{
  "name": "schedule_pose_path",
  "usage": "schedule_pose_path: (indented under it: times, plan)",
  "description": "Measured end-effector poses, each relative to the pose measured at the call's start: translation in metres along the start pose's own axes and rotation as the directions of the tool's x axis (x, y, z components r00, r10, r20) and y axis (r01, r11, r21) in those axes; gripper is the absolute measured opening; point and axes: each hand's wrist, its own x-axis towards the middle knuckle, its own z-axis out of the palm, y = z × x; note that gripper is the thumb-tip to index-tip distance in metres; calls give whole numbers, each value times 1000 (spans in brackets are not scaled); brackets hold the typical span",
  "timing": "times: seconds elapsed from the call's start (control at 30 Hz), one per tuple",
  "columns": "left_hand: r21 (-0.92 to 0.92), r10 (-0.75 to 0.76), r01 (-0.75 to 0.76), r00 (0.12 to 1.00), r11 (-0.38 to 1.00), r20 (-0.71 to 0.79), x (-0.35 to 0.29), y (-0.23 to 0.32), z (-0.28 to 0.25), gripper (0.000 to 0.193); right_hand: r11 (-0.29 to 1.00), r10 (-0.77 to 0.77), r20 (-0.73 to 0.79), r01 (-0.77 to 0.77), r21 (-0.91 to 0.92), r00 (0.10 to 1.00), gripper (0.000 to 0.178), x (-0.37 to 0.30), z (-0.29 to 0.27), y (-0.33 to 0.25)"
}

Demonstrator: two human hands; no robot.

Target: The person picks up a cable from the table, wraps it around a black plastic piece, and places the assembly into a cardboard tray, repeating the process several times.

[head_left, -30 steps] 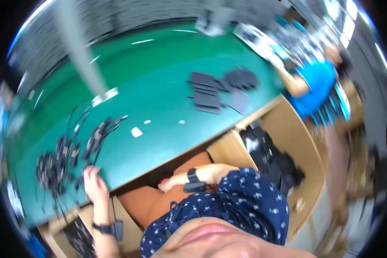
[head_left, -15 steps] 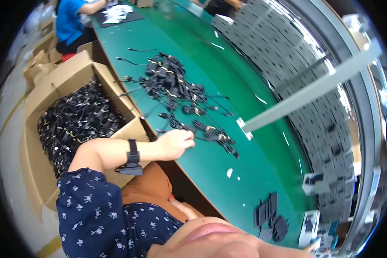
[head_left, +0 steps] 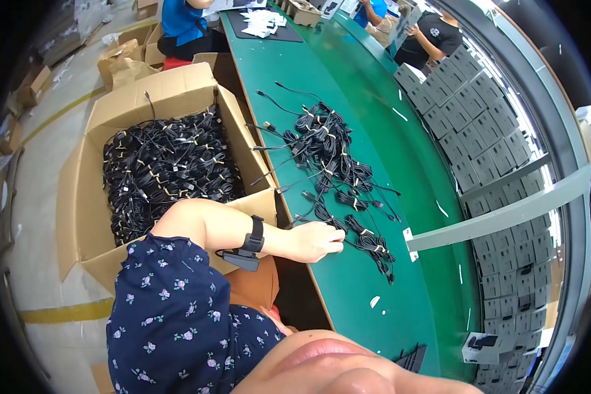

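Observation:
My left hand (head_left: 318,241) reaches over the near edge of the green table, palm down, its fingers curled in on the lower end of a tied black cable bundle (head_left: 322,211). The fingertips and the part under them are partly hidden. Just right of the hand lies another tied bundle of black cable (head_left: 371,244). A loose heap of such cables (head_left: 325,138), bound with pale ties, spreads farther up the table, some plug ends pointing toward the edge. A black strap with a small device (head_left: 248,253) is round my left wrist. My right hand is not in view.
A large open carton (head_left: 75,190) full of black cables (head_left: 167,174) stands left of the table (head_left: 348,308). A grey post (head_left: 499,226) rises from the table at right, before stacked grey boxes (head_left: 499,131). People (head_left: 180,29) work at the far end.
The view has swung, so the table and carton appear farther right and lower. My left hand keeps about the same place at the cable bundle. More people show at the far end.

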Motion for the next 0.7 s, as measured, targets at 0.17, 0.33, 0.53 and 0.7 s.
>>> schedule_pose_path:
  times: [0.17, 0.33, 0.53, 0.7]
  plan:
    - [7, 34, -34, 999, 999, -37, -3, 0, 2, 14, 990, 15, 113, 1, -144, 993, 38, -11, 22, -14]
    - [1, 40, -40, 998, 999, -56, -4, 1, 1, 13, 964, 33, 188, 18, -267, 982, 38, -17, 37, -12]
    - [-4, 54, -54, 996, 999, -70, -2, 1, -2, 13, 977, 55, 146, -23, -213, 988, 32, 3, 22, 60]
    - [-1, 39, -39, 997, 999, -66, -6, 1, -3, 13, 960, -162, 61, 172, -219, 985, 19, -4, 24, 22]
